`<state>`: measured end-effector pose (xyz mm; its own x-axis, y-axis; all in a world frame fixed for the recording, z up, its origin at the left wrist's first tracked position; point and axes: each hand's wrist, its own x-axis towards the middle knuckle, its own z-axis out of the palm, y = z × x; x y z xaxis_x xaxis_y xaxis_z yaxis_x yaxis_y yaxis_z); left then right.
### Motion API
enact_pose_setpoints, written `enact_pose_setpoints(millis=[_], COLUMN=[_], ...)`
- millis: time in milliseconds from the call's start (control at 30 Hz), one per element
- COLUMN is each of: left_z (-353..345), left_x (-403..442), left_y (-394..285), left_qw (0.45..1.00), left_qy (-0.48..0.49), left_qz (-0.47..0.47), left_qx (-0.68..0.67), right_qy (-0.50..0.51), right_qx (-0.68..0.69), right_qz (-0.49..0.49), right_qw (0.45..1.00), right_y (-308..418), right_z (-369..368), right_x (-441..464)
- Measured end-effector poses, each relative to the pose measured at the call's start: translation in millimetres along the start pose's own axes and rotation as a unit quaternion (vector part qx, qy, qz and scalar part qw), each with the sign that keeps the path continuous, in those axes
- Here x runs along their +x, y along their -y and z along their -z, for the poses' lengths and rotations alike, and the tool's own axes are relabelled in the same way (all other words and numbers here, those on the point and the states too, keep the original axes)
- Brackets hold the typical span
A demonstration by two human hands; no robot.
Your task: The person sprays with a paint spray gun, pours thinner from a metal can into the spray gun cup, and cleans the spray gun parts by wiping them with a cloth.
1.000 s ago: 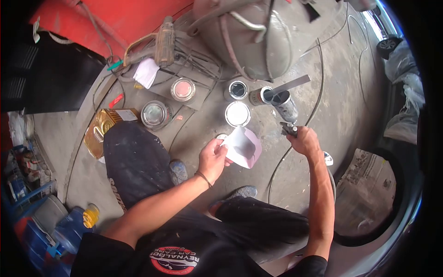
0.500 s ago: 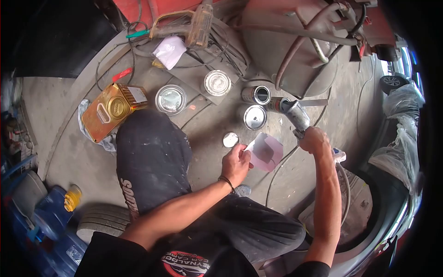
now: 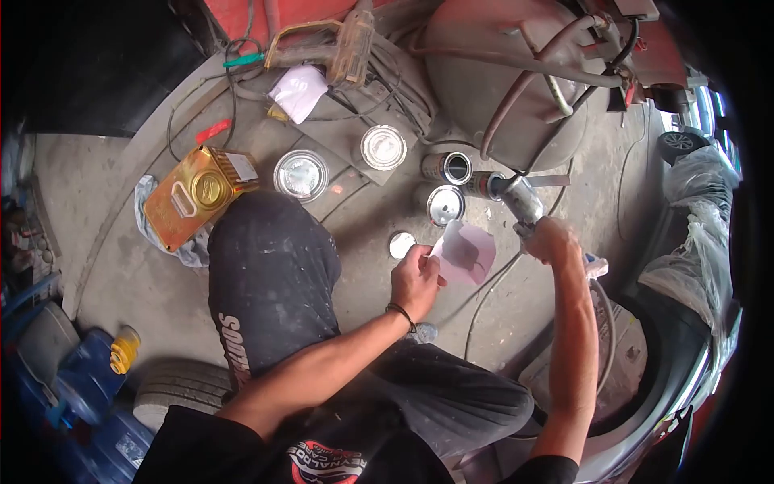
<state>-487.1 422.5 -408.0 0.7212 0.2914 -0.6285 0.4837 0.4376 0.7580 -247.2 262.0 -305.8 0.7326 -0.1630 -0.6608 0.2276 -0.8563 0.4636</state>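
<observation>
L hand, nearly closed, pinches folded paper by its edge; R hand, wrapped round grey-cupped spray gun, has it just beside a tin. Looks like prep step; next move prob. calls for steady grips, cup mouth up
</observation>
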Motion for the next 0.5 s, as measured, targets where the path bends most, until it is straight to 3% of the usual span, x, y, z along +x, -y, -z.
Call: enact_pose_setpoints(millis=[67, 133, 233, 500], left_z=[-2, -5, -9, -56], left_x=[5, 11, 28, 77], left_y=[-4, -5, -2, -42], left_qw=[1.0, 0.999, 0.998, 0.999], left_qy=[0.001, 0.004, 0.002, 0.023], left_qz=[0.008, 0.016, 0.011, -0.025], left_qx=[-0.015, -0.048, -0.055, -0.038], right_qy=[0.043, -0.057, -0.108, -0.156], right_qx=[0.096, 0.141, 0.187, 0.392], right_qz=[-0.007, 0.045, 0.05, 0.085], right_qw=[0.994, 0.987, 0.975, 0.903], right_y=[4, -13, -16, -37], right_z=[5, -47, -101, -164], right_x=[-21, -6, 3, -20])
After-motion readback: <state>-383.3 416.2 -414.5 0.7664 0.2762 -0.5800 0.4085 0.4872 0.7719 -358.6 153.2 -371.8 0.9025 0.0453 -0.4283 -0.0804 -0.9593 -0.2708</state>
